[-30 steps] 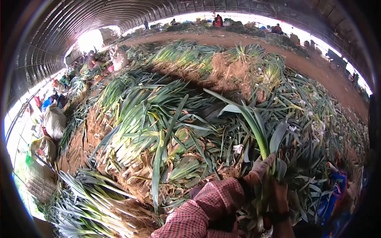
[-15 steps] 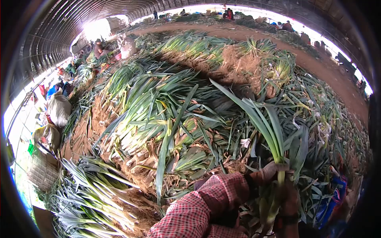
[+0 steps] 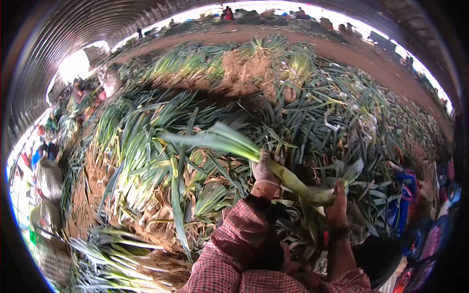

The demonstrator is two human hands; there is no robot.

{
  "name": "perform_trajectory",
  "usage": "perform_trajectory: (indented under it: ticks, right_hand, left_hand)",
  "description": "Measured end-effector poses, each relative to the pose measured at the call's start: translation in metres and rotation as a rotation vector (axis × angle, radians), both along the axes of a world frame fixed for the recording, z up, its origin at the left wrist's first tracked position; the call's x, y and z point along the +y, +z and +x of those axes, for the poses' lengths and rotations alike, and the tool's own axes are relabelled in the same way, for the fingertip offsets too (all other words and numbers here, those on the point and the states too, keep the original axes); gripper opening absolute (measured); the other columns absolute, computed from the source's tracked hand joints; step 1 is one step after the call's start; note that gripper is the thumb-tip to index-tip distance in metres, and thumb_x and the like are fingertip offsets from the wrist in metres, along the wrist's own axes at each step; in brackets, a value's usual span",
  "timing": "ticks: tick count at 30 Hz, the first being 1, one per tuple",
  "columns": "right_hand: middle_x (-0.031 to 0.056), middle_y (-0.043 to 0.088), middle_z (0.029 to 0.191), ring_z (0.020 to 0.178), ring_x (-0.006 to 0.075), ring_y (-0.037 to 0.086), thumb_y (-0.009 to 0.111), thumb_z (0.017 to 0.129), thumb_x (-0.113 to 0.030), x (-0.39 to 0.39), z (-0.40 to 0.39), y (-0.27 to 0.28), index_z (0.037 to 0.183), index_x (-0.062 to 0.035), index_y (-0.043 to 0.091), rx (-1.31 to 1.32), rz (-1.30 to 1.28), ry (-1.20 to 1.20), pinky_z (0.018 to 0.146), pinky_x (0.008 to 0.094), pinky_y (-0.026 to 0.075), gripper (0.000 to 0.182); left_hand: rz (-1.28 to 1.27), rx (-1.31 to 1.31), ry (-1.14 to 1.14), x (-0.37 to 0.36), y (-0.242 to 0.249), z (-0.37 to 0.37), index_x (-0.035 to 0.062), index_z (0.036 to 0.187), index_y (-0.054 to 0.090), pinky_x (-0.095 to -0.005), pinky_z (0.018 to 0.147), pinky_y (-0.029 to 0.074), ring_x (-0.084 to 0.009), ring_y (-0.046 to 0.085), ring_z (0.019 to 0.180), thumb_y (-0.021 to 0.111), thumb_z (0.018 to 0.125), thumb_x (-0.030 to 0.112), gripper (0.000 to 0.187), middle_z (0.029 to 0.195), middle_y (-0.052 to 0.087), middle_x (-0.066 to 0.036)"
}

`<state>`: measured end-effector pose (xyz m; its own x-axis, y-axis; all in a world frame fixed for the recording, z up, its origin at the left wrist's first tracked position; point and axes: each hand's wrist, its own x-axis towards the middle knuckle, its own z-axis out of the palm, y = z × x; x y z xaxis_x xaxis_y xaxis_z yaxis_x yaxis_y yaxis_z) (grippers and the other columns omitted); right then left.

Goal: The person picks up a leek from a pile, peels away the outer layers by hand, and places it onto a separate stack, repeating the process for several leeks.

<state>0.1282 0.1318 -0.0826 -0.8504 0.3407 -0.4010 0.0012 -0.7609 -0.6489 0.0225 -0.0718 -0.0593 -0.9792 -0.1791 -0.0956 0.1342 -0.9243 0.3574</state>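
Note:
A leek (image 3: pixel 292 179) lies slantwise across the space before me, its blurred green leaves pointing up and left. My left hand (image 3: pixel 265 171), in a pale glove, is closed around its stem just below the leaves. At the lower right end my right hand (image 3: pixel 336 204) is closed on loose outer leaves; a broad leaf (image 3: pixel 352 172) shows just above it. Whether these leaves are still joined to the stem is hard to make out. The root end is hidden. More peeled leaves hang below the stem.
A heap of leeks (image 3: pixel 132 166) lies to the left, with a rooted bundle (image 3: pixel 122 259) nearer. Loose leaves (image 3: pixel 312 117) cover the ground ahead and right. Sacks (image 3: pixel 49 180) line the left edge; blue cloth (image 3: pixel 403 195) lies right. People (image 3: pixel 227 13) are far back under a curved roof.
The leek has swung from nearly upright to slanting left. My left hand has moved left and up; my right hand has risen with the outer leaves. The view has turned right.

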Motion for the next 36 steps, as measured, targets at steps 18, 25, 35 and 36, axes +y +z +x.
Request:
perform_trajectory:
  ticks: [18,25,35,36]
  right_hand:
    - [0.0034,0.054,0.084,0.074,0.0146,0.055,0.051,0.087,-0.033,0.055,0.266,0.134,0.109,-0.0087,0.049,-0.576,0.186,0.484,0.06,0.0291,0.049,0.032]
    - [0.0069,0.057,0.079,0.067,0.0222,0.056,0.056,0.081,-0.014,0.162,0.247,0.12,0.118,-0.0047,0.048,-0.019,1.35,1.001,0.06,0.0328,0.046,0.039]
    - [0.0108,0.064,0.091,0.082,0.0215,0.063,0.059,0.074,-0.059,0.224,-0.11,0.191,0.107,-0.001,0.057,-0.481,2.197,0.168,0.065,0.0324,0.051,0.067]
    - [0.0171,0.063,0.098,0.089,0.0252,0.062,0.064,0.071,-0.057,0.143,-0.093,0.194,0.11,-0.0008,0.055,-0.494,2.262,0.255,0.073,0.034,0.05,0.069]
  left_hand:
    - [-0.516,-0.333,0.289,-0.215,-0.102,-0.051,0.0147,0.078,0.053,-0.0337,0.042,0.041,-0.0185,0.047,0.046,0.054,0.085,0.045,0.032,0.055,0.047,-0.002]
    - [-0.751,-0.268,0.592,-0.157,-0.037,-0.039,0.0041,0.08,0.056,-0.0321,0.043,0.043,-0.0179,0.048,0.048,0.062,0.077,0.053,0.049,0.063,0.053,-0.005]
    - [-0.18,0.09,0.102,-0.035,0.045,-0.015,0.0139,0.076,0.048,-0.0281,0.046,0.035,-0.013,0.039,0.045,0.05,0.078,0.063,0.049,0.055,0.041,0.002]
    - [-0.138,0.166,0.044,-0.027,0.048,-0.014,0.0147,0.077,0.05,-0.0275,0.043,0.035,-0.0115,0.039,0.043,0.05,0.078,0.063,0.049,0.055,0.043,0.003]
